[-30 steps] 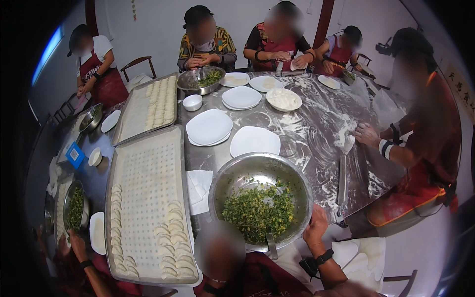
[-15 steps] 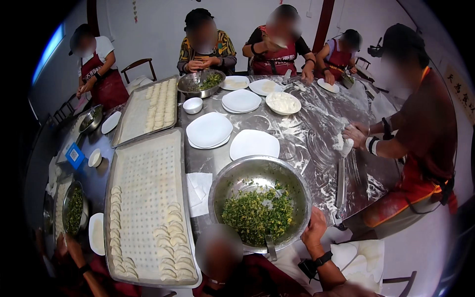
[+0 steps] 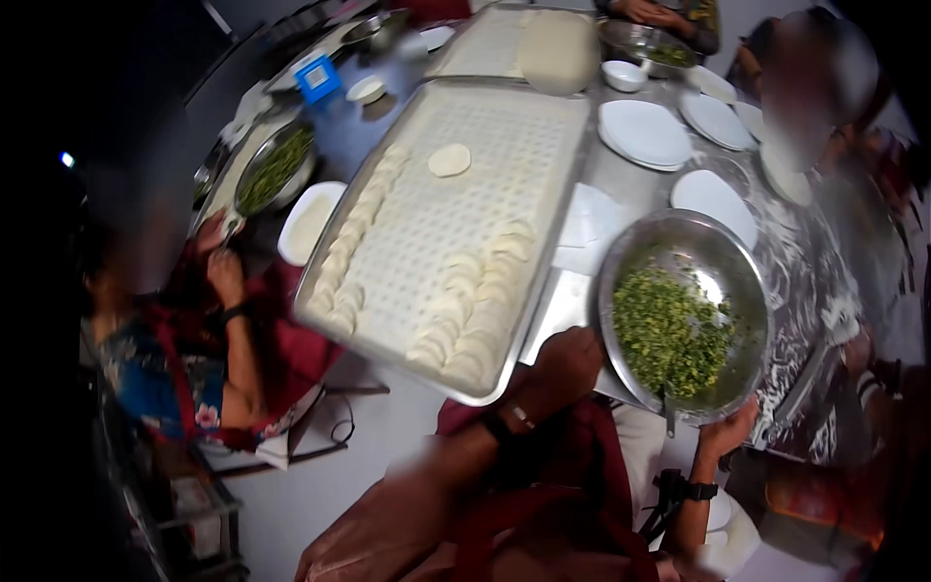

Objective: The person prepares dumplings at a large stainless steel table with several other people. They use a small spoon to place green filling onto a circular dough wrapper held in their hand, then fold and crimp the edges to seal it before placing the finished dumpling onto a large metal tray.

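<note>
My right hand [image 3: 729, 429] grips the lower right rim of a steel mixing bowl [image 3: 754, 364] at the table's near edge. Inside is a chopped green and yellow filling [image 3: 669, 325], with a metal spoon [image 3: 669, 417] leaning at the near rim. My left hand [image 3: 567, 367] is curled closed between that bowl and a metal tray's near right corner; whether it holds anything is hidden. On the tray [image 3: 456, 218] sit rows of folded dumplings [image 3: 480, 301]. A pale round dough wrapper [image 3: 449, 160] shows against the tray's far half; I cannot tell whether it touches.
Stacked white plates [image 3: 642, 131] and a small white bowl [image 3: 624, 75] stand beyond the mixing bowl. A second tray [image 3: 475, 44] adjoins the first. At left, a co-worker's hands [image 3: 225, 257] are near another filling bowl [image 3: 279, 170]. Flour covers the table at right.
The view has swung left and down, bringing my left forearm into sight. The round wrapper now appears over the tray. My right hand remains at the mixing bowl's rim.
</note>
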Action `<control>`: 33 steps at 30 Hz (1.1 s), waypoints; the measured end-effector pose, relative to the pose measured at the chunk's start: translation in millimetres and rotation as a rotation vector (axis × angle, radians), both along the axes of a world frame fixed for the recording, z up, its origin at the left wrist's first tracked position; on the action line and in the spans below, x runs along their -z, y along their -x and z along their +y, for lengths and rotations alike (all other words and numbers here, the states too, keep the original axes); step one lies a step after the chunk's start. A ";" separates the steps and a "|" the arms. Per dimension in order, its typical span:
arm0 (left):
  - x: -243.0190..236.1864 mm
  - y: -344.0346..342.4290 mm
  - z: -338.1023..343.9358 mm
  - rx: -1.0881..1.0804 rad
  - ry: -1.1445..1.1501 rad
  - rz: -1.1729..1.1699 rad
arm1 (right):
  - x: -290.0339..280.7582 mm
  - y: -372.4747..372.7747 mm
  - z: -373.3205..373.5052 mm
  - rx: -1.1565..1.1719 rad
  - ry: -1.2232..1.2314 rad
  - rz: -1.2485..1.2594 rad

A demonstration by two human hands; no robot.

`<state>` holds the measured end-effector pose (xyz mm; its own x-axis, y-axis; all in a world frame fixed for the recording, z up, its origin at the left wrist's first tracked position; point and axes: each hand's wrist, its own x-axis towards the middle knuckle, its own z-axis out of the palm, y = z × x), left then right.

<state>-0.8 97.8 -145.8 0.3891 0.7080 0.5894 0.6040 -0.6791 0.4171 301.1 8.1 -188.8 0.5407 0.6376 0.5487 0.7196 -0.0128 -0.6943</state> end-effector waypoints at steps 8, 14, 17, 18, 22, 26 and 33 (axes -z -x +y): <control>0.7 3.7 -9.8 -0.066 0.004 -0.017 | -1.9 -1.5 0.4 -0.033 0.089 -0.046; 0.0 3.7 -12.3 -0.049 0.091 0.001 | 7.2 -11.6 -0.2 -0.020 0.069 -0.098; -6.1 13.1 -31.6 0.054 0.218 0.038 | 4.7 -9.6 -2.2 -0.015 0.095 -0.169; -9.7 18.7 -37.7 0.139 0.283 0.040 | 3.0 -8.6 -2.2 -0.010 0.099 -0.168; -82.3 70.9 -48.5 0.245 0.347 0.126 | -7.8 4.3 0.4 0.015 0.118 -0.166; -121.0 118.7 4.9 0.104 0.180 0.089 | -2.6 -6.3 -4.7 0.036 0.062 -0.113; -65.6 223.9 131.6 -0.390 0.210 0.028 | 10.3 -4.8 1.9 -0.040 -0.067 0.334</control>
<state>-224.7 229.4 -80.1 0.0827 0.9082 0.4102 0.8117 -0.3002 0.5010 305.9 10.0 -199.2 0.6730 0.6306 0.3865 0.4510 0.0642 -0.8902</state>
